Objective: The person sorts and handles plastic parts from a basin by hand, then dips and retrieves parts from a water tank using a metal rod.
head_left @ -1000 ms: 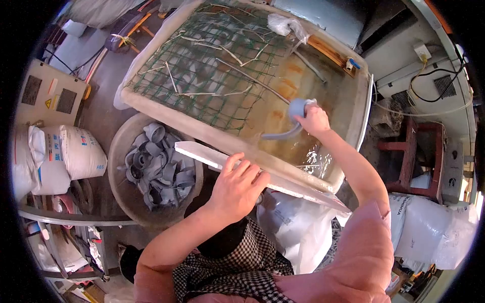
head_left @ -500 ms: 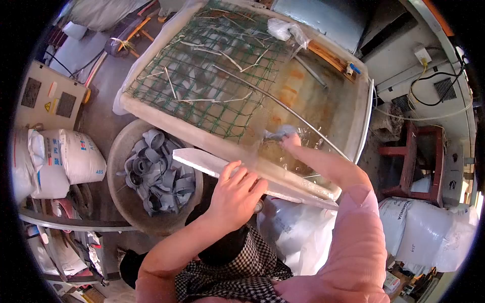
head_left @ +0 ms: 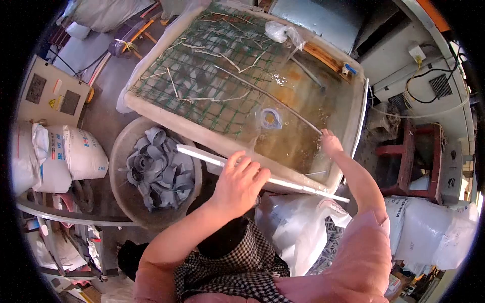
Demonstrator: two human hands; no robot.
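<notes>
My left hand point(head_left: 241, 183) is closed over the upper edge of a long white board point(head_left: 298, 186), which stands along the near wall of the water tank point(head_left: 202, 132). At the tank's right side, my right hand point(head_left: 331, 143) has its fingers round the near end of a thin rod point(head_left: 283, 104). This rod slants across the water, its far end over a green mesh point(head_left: 222, 108). A grey ring-shaped plastic part point(head_left: 264, 120) sits in the brownish water, left of my right hand and apart from it. More grey parts show dimly beneath the mesh.
A round tub point(head_left: 119, 194) full of grey plastic parts point(head_left: 161, 166) stands left of the tank. White sacks point(head_left: 86, 154) are at the far left, others point(head_left: 424, 232) at the right. A white plastic bag point(head_left: 298, 227) sits below the board, and a red frame point(head_left: 404, 166) stands right.
My right hand has let go of the grey part, leaving it in the water, and moved right to the rod's end. The board now appears more edge-on under my left hand.
</notes>
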